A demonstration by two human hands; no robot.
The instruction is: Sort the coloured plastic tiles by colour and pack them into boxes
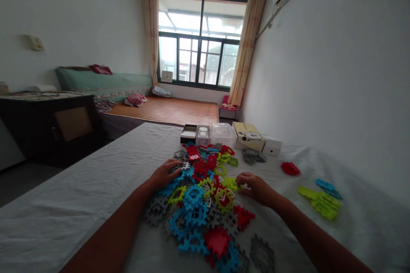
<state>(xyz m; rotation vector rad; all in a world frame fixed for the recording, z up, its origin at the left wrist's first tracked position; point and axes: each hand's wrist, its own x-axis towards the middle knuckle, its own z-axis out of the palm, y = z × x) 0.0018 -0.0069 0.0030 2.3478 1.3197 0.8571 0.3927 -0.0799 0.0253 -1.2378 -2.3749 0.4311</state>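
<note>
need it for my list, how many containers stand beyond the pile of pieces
5 beyond the pile, left to right: open black box, pale box with a round white item, clear tub, yellow box, small white box. Others may hide behind.

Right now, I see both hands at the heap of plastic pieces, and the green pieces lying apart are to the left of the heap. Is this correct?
Not quite: the head view shows the green pieces lying apart to the right of the heap, not to the left. The left hand and right hand are both at the heap.
</note>
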